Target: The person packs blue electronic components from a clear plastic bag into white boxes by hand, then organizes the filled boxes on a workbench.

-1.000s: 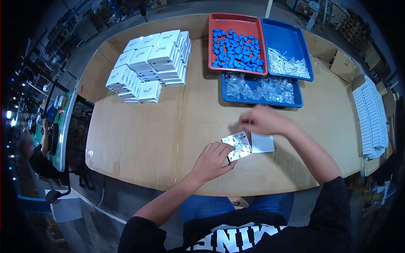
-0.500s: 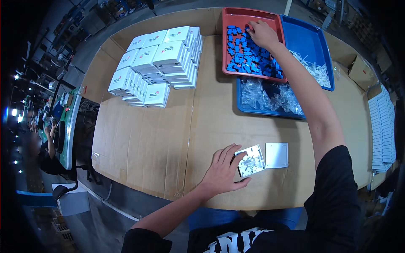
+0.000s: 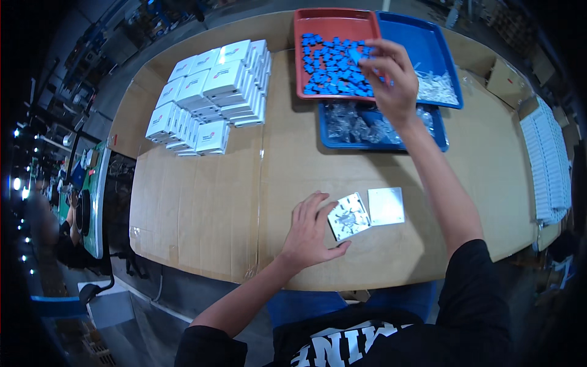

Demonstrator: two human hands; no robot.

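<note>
My left hand (image 3: pixel 309 234) grips a square white plastic box half (image 3: pixel 350 218), with fingers at its left corner and the thumb by its lower edge. Pale moulded parts or a clear insert show inside it, too small to name. Just right of it lies a flat square white cover (image 3: pixel 386 206). Over the red tray (image 3: pixel 342 19) my right hand (image 3: pixel 391 82) is raised, pinching a small blue plastic piece (image 3: pixel 354 56) at its fingertips. Many similar blue pieces (image 3: pixel 333 70) lie loose in that tray.
Beside the red tray, a blue tray (image 3: pixel 416 37) holds white sticks (image 3: pixel 437 87). A nearer blue tray (image 3: pixel 361 144) holds clear plastic bags (image 3: pixel 351 122). Stacked white boxes (image 3: pixel 202 88) stand far left; white pieces (image 3: pixel 546 162) are piled far right. Another person works at a green-topped bench (image 3: pixel 96 202).
My right hand has lifted off the blue pieces and come nearer, with one blue piece in its fingers. My left hand stays at the white box half. The whole view has shifted slightly.
</note>
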